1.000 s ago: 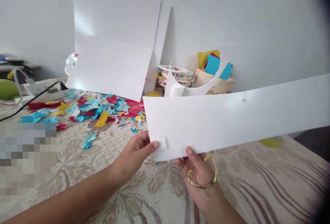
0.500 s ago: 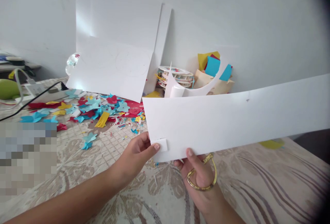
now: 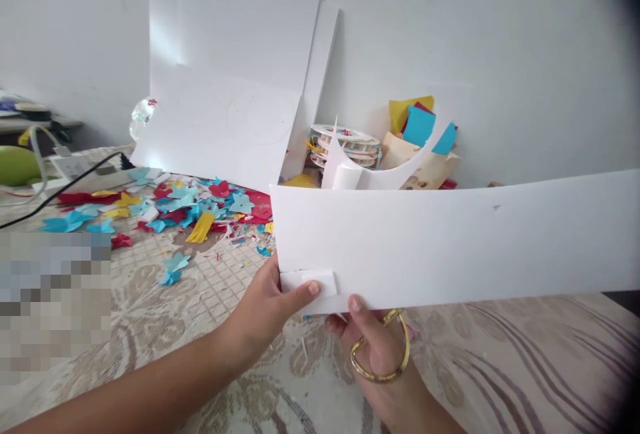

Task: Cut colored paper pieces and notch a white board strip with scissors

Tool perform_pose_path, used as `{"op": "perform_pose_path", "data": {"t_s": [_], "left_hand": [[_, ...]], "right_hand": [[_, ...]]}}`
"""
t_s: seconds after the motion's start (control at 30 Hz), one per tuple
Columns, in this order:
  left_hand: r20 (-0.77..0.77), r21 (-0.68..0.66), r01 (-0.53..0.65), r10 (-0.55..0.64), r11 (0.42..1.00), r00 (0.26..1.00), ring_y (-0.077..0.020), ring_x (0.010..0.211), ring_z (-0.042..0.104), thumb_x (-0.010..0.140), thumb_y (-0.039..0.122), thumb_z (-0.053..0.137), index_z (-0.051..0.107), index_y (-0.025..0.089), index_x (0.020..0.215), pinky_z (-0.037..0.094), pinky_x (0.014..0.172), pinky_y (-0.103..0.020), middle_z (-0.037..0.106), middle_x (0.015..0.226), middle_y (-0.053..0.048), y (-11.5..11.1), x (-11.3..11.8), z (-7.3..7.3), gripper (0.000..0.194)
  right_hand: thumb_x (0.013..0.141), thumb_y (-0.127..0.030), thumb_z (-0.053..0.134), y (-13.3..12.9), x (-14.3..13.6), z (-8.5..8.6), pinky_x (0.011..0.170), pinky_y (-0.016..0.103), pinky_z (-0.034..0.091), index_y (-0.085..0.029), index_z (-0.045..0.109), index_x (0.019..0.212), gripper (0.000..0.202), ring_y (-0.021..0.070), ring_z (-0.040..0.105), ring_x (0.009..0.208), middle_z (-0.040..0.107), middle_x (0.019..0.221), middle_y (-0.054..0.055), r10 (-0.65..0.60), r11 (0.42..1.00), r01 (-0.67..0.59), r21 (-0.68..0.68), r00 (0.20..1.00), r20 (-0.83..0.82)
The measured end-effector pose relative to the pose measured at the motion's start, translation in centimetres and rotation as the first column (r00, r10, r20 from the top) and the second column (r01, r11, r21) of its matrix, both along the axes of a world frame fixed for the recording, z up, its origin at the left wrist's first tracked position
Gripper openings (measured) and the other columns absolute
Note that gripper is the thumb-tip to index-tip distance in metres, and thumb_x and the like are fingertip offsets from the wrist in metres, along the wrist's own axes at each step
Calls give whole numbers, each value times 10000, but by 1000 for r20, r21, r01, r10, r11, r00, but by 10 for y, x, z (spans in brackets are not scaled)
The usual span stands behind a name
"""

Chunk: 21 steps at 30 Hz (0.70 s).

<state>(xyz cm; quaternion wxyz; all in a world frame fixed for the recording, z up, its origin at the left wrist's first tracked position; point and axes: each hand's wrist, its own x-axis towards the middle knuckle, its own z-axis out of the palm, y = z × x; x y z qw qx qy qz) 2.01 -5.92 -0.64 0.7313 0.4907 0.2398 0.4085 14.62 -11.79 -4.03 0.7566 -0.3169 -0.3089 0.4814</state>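
A long white card strip [image 3: 430, 241] is held up above the table, reaching past the right edge of the view. My left hand [image 3: 273, 304] pinches its lower left corner, the thumb pressing a small white paper piece [image 3: 326, 283] flat against it. My right hand [image 3: 380, 347] grips the strip's lower edge, thumb in front and fingers partly hidden behind. Around the right thumb hangs a gold-coloured scissor handle [image 3: 406, 347]; the blades are hidden behind the card.
Coloured paper flowers and scraps [image 3: 185, 204] lie at the left on the patterned cloth [image 3: 225, 381]. White sheets [image 3: 220, 121] lean on the wall. Behind the strip stand a round layered object [image 3: 350, 144] and coloured paper [image 3: 419, 125]. A black cable [image 3: 75, 177] runs at the left.
The strip's right part has dropped, so it lies more level. My right hand has shifted slightly left and down with the scissors, and more of the small white piece shows.
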Motion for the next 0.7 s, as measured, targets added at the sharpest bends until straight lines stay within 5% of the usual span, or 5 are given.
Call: {"op": "perform_pose_path", "data": {"t_s": [0.2, 0.4, 0.7], "left_hand": [[-20, 1, -30, 30, 1000, 999, -215, 796, 638, 672, 213, 696, 508, 177, 1069, 499, 619, -281, 667, 1006, -76, -1, 1, 2, 441], [2, -13, -116, 116, 993, 993, -257, 955, 595, 657, 205, 708, 488, 193, 1100, 501, 697, -288, 639, 1081, -83, -3, 1, 1, 495], [11, -38, -79, 79, 996, 997, -265, 891, 624, 651, 228, 709, 520, 178, 1062, 513, 670, -311, 641, 1086, -102, 0, -1, 3, 455]], "right_hand": [[698, -280, 669, -1, -4, -3, 444, 254, 438, -231, 635, 862, 175, 165, 562, 572, 658, 732, 15, -23, 1000, 24, -14, 997, 70], [703, -255, 668, -4, -7, 0, 456, 255, 433, -234, 634, 927, 227, 158, 548, 559, 664, 746, 26, -27, 999, 29, -26, 994, 104], [708, -304, 660, -3, -8, 0, 428, 252, 401, -200, 655, 830, 160, 140, 508, 496, 642, 663, 26, -57, 998, 62, -28, 986, 157]]}}
